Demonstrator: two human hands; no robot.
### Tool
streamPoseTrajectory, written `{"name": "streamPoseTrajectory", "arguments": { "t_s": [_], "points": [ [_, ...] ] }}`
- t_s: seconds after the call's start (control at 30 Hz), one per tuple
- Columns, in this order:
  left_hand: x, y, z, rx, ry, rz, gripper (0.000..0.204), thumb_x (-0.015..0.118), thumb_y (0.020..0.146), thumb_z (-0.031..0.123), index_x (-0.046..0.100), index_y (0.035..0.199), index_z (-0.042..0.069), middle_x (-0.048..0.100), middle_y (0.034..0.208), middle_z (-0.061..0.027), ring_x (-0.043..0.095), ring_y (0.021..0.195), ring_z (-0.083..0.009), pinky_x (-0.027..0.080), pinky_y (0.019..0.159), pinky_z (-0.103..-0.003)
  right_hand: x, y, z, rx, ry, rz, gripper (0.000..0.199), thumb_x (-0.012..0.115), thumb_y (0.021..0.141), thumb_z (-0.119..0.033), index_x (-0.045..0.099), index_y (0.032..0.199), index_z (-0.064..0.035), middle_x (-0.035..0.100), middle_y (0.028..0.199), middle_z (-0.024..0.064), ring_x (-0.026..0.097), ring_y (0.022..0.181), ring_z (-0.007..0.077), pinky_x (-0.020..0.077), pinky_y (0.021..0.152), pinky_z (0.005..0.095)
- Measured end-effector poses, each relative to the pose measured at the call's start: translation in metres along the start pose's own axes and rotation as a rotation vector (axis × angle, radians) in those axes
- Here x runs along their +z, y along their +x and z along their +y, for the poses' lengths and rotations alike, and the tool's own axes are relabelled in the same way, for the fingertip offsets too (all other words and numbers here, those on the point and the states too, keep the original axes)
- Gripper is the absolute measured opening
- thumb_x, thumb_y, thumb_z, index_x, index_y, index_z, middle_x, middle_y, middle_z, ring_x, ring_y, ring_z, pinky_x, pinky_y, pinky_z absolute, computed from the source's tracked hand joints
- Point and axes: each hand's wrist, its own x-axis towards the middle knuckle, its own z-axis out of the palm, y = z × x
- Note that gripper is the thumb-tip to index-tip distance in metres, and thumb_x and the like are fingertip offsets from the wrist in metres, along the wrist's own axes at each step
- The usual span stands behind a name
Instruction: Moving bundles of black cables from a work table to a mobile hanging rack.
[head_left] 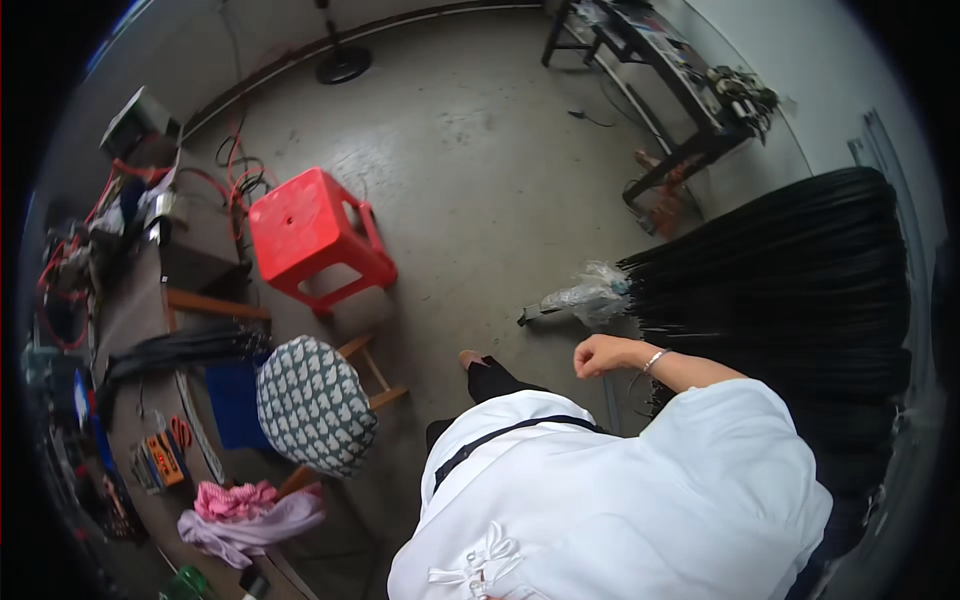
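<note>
right hand (600, 354) fisted, holds nothing seen | left hand unseen | black rod bundle (780, 270) likely stiff, heavy: grab mid-length

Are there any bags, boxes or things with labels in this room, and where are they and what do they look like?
Clear plastic wrap: crumpled, see-through, on the floor around the near ends of the black rods, ahead of the right hand.
Orange flat pack: small rectangle with dark markings, on the workbench at left, near the pink cloth.
Grey box: boxy, top left by the red cables.
No screens or signs show.
</note>
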Motion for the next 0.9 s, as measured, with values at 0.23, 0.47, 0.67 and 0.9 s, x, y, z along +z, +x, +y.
{"name": "streamPoseTrajectory", "arguments": {
  "t_s": [0.23,0.47,0.67,0.9],
  "points": [
    [-0.049,0.021,0.189,0.338,0.059,-0.283,0.017,0.054,0.079,0.008,0.058,0.093,-0.001,0.06,0.09,-0.0101,0.057,0.082,-0.0159,0.043,0.072,-0.027,0.072,-0.017,-0.161,-0.592,0.093,-0.041,0.02,0.057,0.075,-0.018,0.06,0.086,-0.0015,0.06,0.078,0.0047,0.055,0.071,0.0115,0.0435,0.065,0.025],
    [-0.055,0.014,0.287,0.551,0.099,-0.641,0.014,0.052,0.082,0.004,0.056,0.094,-0.002,0.06,0.088,-0.007,0.056,0.079,-0.0112,0.043,0.071,-0.023,0.103,-0.02,-0.207,-0.698,-0.032,0.042,0.023,0.059,0.07,-0.02,0.063,0.082,-0.0006,0.062,0.071,0.0075,0.057,0.064,0.0148,0.0438,0.057,0.0276],
    [-0.053,0.009,0.331,0.544,0.425,-0.755,0.016,0.051,0.084,0.004,0.054,0.097,-0.004,0.058,0.084,-0.0044,0.051,0.075,-0.0079,0.04,0.069,-0.019,0.116,-0.017,-0.201,-0.607,-0.009,0.035,0.03,0.061,0.069,-0.025,0.063,0.088,-0.0015,0.063,0.077,0.0092,0.058,0.07,0.0167,0.0447,0.061,0.028],
    [-0.083,0.011,0.322,0.507,0.357,-0.729,0.023,0.056,0.08,0.009,0.055,0.1,-0.003,0.058,0.085,-0.0045,0.051,0.076,-0.0086,0.041,0.068,-0.021,0.119,0.006,-0.236,-0.631,-0.16,0.006,0.035,0.06,0.069,-0.026,0.061,0.092,0.0003,0.061,0.079,0.0122,0.058,0.074,0.0201,0.0451,0.065,0.0297]
  ]
}}
